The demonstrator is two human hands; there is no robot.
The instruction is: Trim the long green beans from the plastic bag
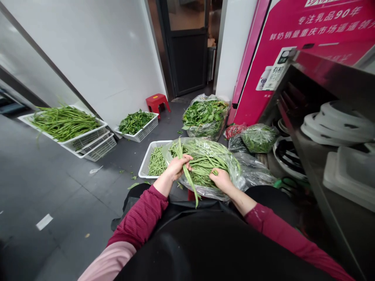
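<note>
A large clear plastic bag (234, 171) full of long green beans (205, 154) lies open in front of my knees. Above its left part, my left hand (177, 167) is closed around a few long beans (189, 181) that hang down toward me. My right hand (221, 179) is at the right part of the bag, its fingers pinched on the end of a green bean (215, 171). Just left of the bag, a white basket (141, 171) on the floor holds short bean pieces (157, 160).
White baskets of long beans (66, 123) are stacked at the left. Behind stand a basket of leafy greens (136, 121), a red stool (157, 103) and a bag of leaves (206, 113). A metal shelf (313, 156) with white containers rises close on the right.
</note>
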